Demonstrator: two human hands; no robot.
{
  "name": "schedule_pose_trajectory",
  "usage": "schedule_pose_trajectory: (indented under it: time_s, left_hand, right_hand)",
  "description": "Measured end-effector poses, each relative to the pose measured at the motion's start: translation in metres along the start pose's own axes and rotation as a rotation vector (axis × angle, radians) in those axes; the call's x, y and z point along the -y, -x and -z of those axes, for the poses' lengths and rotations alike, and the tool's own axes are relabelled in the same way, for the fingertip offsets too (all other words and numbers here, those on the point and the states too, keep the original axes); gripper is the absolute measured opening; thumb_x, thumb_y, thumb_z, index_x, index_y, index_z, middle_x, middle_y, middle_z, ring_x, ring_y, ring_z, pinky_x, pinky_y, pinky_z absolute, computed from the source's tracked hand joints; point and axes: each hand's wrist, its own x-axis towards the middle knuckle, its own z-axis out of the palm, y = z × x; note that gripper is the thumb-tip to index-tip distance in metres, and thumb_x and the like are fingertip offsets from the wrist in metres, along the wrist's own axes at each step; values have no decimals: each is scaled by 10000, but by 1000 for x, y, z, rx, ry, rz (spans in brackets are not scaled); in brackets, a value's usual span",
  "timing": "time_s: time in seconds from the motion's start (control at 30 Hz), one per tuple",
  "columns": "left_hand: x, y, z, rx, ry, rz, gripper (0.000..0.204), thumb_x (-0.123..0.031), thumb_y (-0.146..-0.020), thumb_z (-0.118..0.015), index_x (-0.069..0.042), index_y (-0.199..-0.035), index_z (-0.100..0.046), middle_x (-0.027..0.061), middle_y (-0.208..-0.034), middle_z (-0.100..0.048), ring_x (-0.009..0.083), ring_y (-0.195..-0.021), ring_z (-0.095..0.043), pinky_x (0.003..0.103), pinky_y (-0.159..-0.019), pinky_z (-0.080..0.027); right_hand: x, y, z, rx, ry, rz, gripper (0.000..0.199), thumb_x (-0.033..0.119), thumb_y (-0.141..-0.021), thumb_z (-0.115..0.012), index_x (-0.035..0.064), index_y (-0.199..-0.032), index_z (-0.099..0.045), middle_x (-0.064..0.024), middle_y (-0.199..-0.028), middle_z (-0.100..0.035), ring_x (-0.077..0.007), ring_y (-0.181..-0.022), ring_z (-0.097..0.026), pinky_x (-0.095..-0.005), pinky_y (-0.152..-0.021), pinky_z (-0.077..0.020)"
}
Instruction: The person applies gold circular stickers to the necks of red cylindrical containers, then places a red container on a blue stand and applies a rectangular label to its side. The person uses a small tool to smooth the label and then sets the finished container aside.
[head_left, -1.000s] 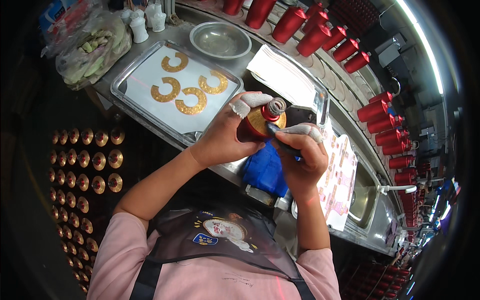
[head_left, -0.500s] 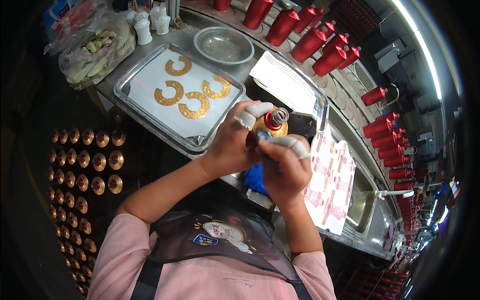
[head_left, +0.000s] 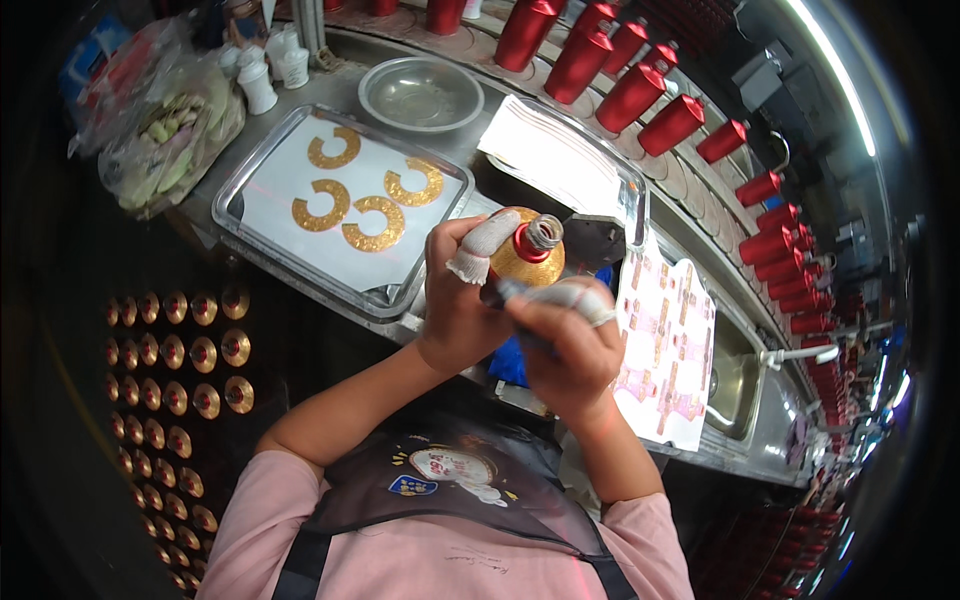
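In my left hand [head_left: 460, 295] is a bottle [head_left: 530, 265] with a gold shoulder, a red collar and an uncapped clear threaded neck tilted up toward me. Pale finger covers sit on fingers of both hands. My right hand [head_left: 572, 350] is closed around a small dark grey tool [head_left: 512, 291], its tip against the bottle's gold shoulder; motion blur and fingers hide its exact kind. To the left, a metal tray [head_left: 345, 292] bears a white sheet with several C-shaped gold foil pieces [head_left: 373, 224]. Most of the bottle's body is hidden behind my hands.
A steel bowl [head_left: 420, 95] stands behind the tray. A stack of white sheets [head_left: 560, 160] lies right of it, near printed sticker sheets [head_left: 655, 350] and a sink [head_left: 735, 390]. Red bottles [head_left: 633, 97] line the conveyor behind. Gold-shouldered bottles [head_left: 204, 353] stand in rows at lower left.
The tool in my right hand has shifted a little left along the bottle's shoulder. The tray and bowl sit further left in the picture as the view turned. Both grips stay closed.
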Motion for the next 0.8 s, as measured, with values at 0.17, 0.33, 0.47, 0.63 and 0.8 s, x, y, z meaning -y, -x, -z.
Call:
schedule_pose_trajectory:
  time_s: [0.17, 0.33, 0.47, 0.63, 0.8]
  left_hand:
    - [1, -3, -1, 13, -50, 2, 842, -206, -658, -954, -120, -1397, -561, 134, -1281, -484, 312, -1164, -525, 404, -1000, -464]
    - [-3, -5, 1, 65, -47, 68, 847, -171, -629, -962, -111, -1376, -568, 126, -1266, -481, 301, -1156, -547, 393, -987, -485]
    - [-6, -12, 6, 125, -66, 71, 828, -134, -608, -969, -84, -1332, -570, 118, -1266, -486, 280, -1153, -563, 389, -986, -495]
    - [-5, -23, 16, 265, -10, 106, 817, -123, -600, -966, -77, -1315, -575, 108, -1258, -497, 272, -1167, -565, 379, -990, -495]
    - [4, -41, 29, 476, 139, 160, 821, -138, -582, -976, -77, -1304, -589, 90, -1252, -532, 250, -1161, -591, 362, -991, -501]
  right_hand:
    - [-8, 1, 6, -95, -20, -214, 376, -118, -636, -737, 50, -973, -738, -91, -885, -712, -282, -779, -646, -370, -702, -515]
    - [-13, 7, 10, -72, -217, -280, 255, -31, -735, -762, 25, -981, -733, -119, -856, -696, -251, -763, -657, -327, -721, -513]
    - [-38, 8, 11, -171, -288, -745, 199, 85, -841, -796, -3, -999, -712, -90, -910, -699, -151, -833, -646, -281, -777, -509]
    - [-65, 8, 12, -152, -355, -729, 207, 130, -851, -805, 0, -981, -711, -46, -901, -701, -105, -837, -634, -251, -790, -515]
    - [-83, -9, 6, -137, -399, -769, 204, 121, -841, -790, -22, -962, -711, -48, -898, -699, -105, -845, -633, -258, -784, -516]
